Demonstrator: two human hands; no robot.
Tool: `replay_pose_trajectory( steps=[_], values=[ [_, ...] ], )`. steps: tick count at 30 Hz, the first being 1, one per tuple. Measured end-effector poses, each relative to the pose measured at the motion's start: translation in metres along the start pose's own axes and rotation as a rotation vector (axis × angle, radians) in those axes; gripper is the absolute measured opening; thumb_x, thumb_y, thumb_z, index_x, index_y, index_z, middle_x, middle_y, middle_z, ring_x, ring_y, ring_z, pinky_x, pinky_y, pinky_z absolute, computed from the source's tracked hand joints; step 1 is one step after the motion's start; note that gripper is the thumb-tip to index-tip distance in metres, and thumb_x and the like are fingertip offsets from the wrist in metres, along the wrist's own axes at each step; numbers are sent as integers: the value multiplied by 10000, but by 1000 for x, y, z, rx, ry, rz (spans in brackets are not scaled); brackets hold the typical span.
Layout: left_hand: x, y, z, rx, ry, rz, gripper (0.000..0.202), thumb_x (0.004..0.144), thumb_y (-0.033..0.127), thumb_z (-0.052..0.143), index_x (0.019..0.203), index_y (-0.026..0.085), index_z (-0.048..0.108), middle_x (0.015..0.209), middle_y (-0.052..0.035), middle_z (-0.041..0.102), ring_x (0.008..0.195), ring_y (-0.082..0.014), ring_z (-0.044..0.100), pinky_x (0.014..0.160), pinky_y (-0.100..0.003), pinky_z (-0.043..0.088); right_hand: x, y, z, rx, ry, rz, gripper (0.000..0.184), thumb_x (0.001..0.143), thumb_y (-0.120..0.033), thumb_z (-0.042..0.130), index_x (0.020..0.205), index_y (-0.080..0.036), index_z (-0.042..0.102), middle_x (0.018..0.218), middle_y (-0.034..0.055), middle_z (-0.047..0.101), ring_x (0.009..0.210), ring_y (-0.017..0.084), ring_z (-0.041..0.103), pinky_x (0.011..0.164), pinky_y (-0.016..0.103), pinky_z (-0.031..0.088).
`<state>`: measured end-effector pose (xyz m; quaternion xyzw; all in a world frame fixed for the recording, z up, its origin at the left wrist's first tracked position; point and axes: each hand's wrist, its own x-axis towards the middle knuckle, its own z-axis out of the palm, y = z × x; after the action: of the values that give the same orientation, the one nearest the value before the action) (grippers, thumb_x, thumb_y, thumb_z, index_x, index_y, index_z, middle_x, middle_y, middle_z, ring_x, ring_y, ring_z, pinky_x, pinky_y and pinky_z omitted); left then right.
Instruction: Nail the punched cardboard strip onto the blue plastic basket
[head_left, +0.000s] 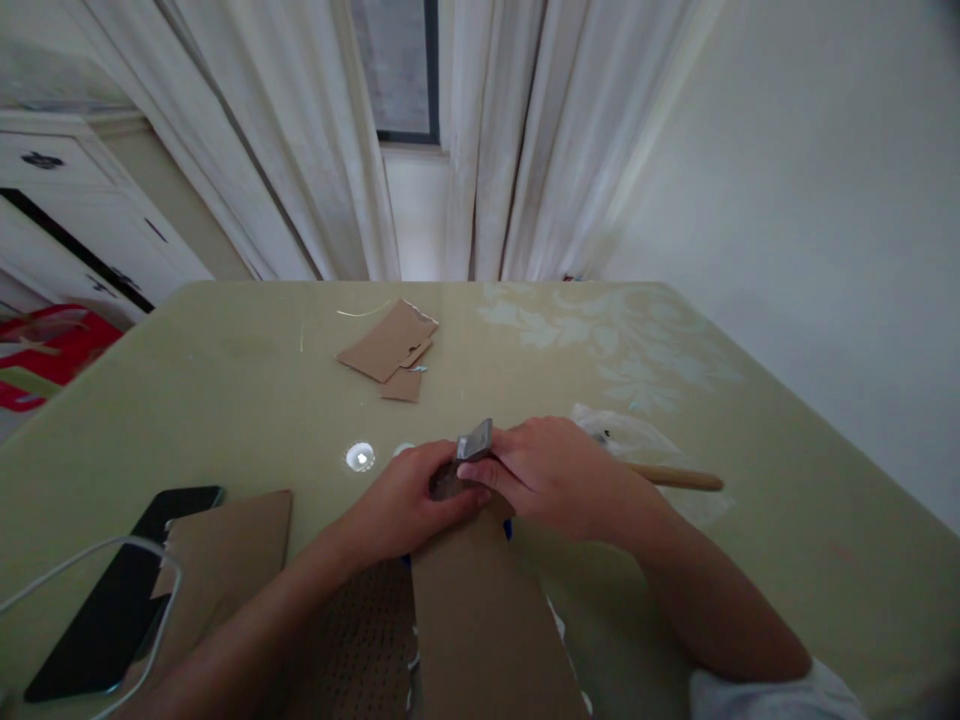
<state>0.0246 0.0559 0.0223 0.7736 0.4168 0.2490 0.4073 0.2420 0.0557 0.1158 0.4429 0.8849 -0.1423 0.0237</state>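
Note:
A long strip of brown cardboard [480,620] lies on the table in front of me, running from the near edge toward the middle. My left hand [409,505] presses on its far end, fingers curled around the edge. My right hand [551,470] meets it there and pinches a small grey metallic object [475,440] against the top of the cardboard. What the grey object is I cannot make out. Both hands touch each other over the strip's far end.
A black phone [112,600] with a white cable [90,555] lies at the near left beside another cardboard sheet [232,550]. Cardboard scraps [390,345] sit further back. A wooden handle [675,478] and clear plastic [630,435] lie right of my hands. Curtains hang behind the olive table [225,370].

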Motion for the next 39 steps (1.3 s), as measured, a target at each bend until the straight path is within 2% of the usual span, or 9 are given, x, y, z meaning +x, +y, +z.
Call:
replay_pose_trajectory(
  steps=[5,9,12,21,27,31,36,39],
  values=[
    [-2,4,-8,-19,-37,9,175,973,361,746,1072,225,793,1084,-48,840,983,-259,758,897,-342,559,5,-3,8,27,-45,3,539,1195,-550,383,1297,-219,795,1069,131,864,916,293,805,813,365,501],
    [-4,5,-29,-29,-239,13,470,908,518,850,1288,253,772,1285,-74,820,1136,-307,752,997,-381,569,7,-4,11,-10,-46,8,595,1198,-566,332,1307,-203,790,1053,149,859,907,315,813,777,383,511],
    [-4,0,-39,-38,-335,-64,595,873,614,865,1334,252,765,1306,-70,817,1152,-321,751,1004,-387,565,7,-3,11,-37,-25,7,611,1193,-583,342,1266,-187,801,1059,160,857,917,326,814,783,395,518],
    [-1,-6,-32,-116,-340,-74,586,869,587,895,1346,269,775,1317,-36,822,1191,-321,753,1054,-383,540,10,-10,14,-36,-36,8,530,1188,-556,412,1207,-201,804,1036,127,865,898,317,824,725,369,479],
    [-5,-7,-48,-39,-373,-9,724,863,608,894,1475,274,702,1504,-89,741,1349,-363,695,1162,-417,495,9,-10,14,-47,-52,5,525,1197,-535,391,1221,-198,793,1070,127,866,916,322,823,741,373,475],
    [-6,-8,-54,36,-422,-82,658,876,645,861,1404,271,740,1366,-76,807,1227,-348,745,1059,-394,532,9,-12,14,-37,-44,15,521,1195,-536,398,1203,-197,792,1053,123,866,899,316,817,750,375,474],
    [-4,-10,-49,-66,-411,-42,630,862,588,889,1403,293,756,1367,-46,813,1230,-332,747,1039,-371,538,10,-14,16,-8,-42,3,495,1190,-535,427,1186,-201,793,1069,119,867,924,312,816,759,370,467],
    [-3,-12,-48,-54,-412,-62,594,851,605,889,1333,273,786,1277,-45,835,1155,-324,762,981,-361,549,10,-15,17,-4,-44,5,497,1183,-545,436,1184,-206,799,1060,120,868,889,312,815,729,370,454]
  ],
)
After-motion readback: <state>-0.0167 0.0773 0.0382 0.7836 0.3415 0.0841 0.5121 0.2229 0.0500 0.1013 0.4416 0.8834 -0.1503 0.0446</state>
